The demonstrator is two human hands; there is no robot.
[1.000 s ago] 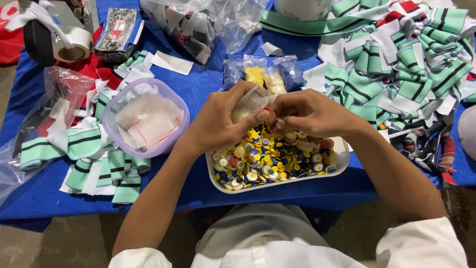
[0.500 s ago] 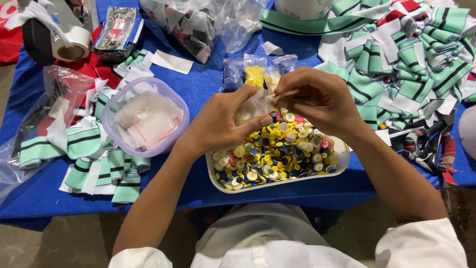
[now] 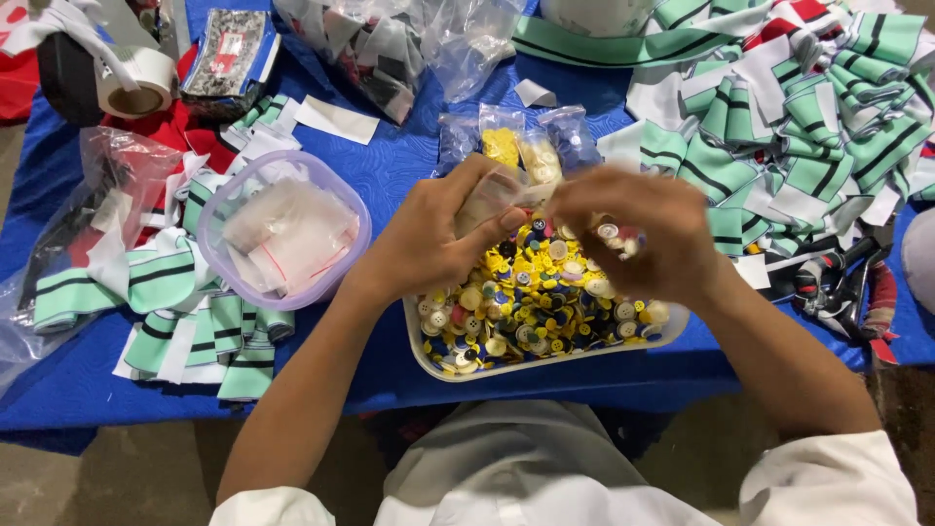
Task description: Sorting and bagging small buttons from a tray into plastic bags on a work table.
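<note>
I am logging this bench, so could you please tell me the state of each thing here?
Small clear plastic bag: held in left hand, above the tray.
Right hand: blurred, at the bag's mouth.
White tray of coloured buttons: full, uncovered.
Round clear plastic tub: open, holding small bags.
Tape roll: lying on its side.

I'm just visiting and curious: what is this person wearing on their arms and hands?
Both hands, left hand and right hand, are bare: no gloves, rings or watch in view. The forearms are bare too. Short white sleeves end near the elbows.
</note>
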